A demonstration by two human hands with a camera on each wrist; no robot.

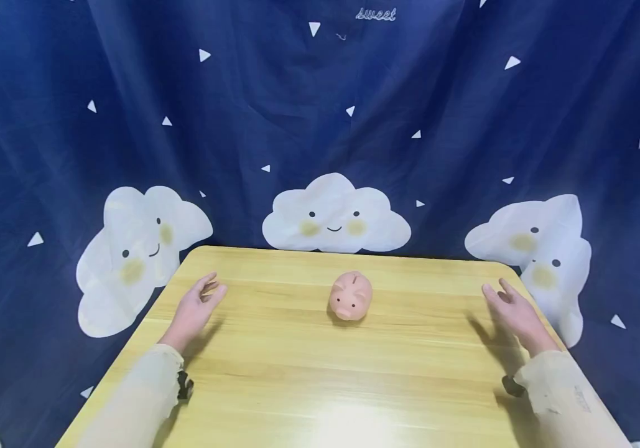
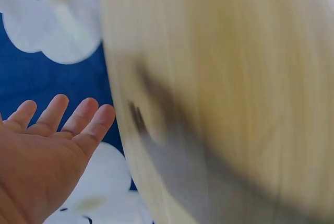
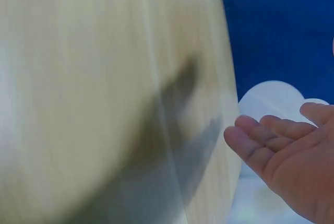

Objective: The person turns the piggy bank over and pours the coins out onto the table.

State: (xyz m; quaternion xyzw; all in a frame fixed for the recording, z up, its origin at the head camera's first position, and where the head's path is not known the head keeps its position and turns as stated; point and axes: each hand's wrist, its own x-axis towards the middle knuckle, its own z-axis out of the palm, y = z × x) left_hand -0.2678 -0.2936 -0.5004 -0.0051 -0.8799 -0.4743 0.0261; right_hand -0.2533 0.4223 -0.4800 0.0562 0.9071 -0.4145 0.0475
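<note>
A pink piggy bank (image 1: 351,296) stands on the wooden table (image 1: 320,354), its snout toward me and a dark slot in its back. Off to its left my left hand (image 1: 195,311) hovers above the tabletop, fingers loosely extended and holding nothing. My right hand (image 1: 518,317) is raised over the table's right side, likewise bare. Both hands are well apart from the piggy bank. The left wrist view shows the left hand (image 2: 52,156) with its fingers spread. In the right wrist view the right hand (image 3: 297,156) has relaxed, slightly bent fingers.
Behind the table hangs a dark blue curtain (image 1: 241,124) printed with white triangles and smiling clouds. The table's rounded far edge runs close to it. Shadows of both arms fall on the wood. A bright glare lies near the front.
</note>
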